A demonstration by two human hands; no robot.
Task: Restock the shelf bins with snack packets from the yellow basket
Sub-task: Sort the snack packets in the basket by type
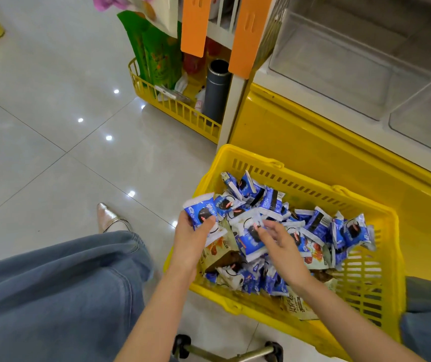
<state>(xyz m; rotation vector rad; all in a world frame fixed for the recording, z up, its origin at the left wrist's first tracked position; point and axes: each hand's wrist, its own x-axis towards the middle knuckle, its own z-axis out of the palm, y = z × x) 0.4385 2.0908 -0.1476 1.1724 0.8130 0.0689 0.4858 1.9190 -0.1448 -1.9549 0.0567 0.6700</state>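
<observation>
We stock up for bins (339, 61) at one o'clock.
Our left hand (190, 232) holds a packet (200, 210); right hand (281, 242), loose, reaches into the basket (365, 273).

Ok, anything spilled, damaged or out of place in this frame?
Nothing looks spilled or torn. Blue snack packets lie jumbled in the yellow plastic basket, with a few beige and brown packets mixed in. One beige printed packet sits at the near rim; whether it hangs over is unclear.
</observation>
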